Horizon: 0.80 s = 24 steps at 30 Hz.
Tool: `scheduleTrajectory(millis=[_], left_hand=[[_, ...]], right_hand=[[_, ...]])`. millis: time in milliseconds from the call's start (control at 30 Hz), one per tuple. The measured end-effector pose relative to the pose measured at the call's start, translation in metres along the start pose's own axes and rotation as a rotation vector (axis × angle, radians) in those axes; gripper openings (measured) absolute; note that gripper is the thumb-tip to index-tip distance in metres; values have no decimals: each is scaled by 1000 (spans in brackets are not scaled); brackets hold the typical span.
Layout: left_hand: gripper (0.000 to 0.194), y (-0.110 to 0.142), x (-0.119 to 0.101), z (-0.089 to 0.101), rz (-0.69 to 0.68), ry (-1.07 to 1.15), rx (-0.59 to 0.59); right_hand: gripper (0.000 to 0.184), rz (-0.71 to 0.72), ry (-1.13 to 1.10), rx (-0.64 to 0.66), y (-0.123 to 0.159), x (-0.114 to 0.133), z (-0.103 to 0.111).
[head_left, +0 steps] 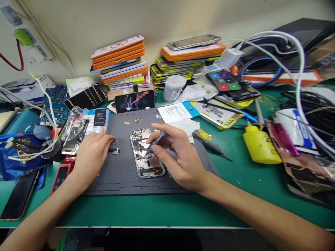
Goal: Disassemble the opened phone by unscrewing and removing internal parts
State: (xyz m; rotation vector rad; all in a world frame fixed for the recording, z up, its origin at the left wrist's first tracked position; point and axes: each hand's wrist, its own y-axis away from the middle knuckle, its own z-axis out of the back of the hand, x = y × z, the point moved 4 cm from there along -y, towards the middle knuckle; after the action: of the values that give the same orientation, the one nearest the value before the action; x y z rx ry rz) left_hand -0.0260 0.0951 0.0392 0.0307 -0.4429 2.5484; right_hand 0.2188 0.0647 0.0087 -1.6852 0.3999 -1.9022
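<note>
My right hand (180, 158) grips a dark screwdriver (157, 141) between thumb and fingers, its tip pointing down over an opened phone (150, 169). Inside the phone's light frame, circuit boards and metal parts lie exposed. To the left, my left hand (91, 153) rests palm down at the mat's edge, fingers loosely bent and nothing visible in them. Beside its fingertips lie a small dark phone part (114, 151) and a tiny metal piece (116, 142). The grey work mat (117, 183) lies under the phone.
Behind the mat stand stacked orange boxes (119, 55) and a white tub (174, 88). Rightward are a pair of pliers or tweezers-like tool (213, 145), a yellow bottle (261, 144) and tangled cables. A black phone (19, 195) and a red-cased device (62, 174) lie left.
</note>
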Motion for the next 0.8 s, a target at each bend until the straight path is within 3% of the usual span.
scheduleTrajectory(millis=[200,300,433,600,800], left_hand=[[20,1,-12,8,19,-29,-151],[20,2,-18,9,-24,-51,-164],[29,4,-21,5,-108,-91,-24],[26,6,-16,1,-86,-52,154],[23,8,-11,7,-31,-78,209]], right_hand=[[53,-11,0,-8,0,0,0],[58,1,-2,-29,0,-1,0],[57,-2,30,-19,0,-3,0],[54,5,50,-24,0,-2,1],[55,24,75,-17,2,-4,0]])
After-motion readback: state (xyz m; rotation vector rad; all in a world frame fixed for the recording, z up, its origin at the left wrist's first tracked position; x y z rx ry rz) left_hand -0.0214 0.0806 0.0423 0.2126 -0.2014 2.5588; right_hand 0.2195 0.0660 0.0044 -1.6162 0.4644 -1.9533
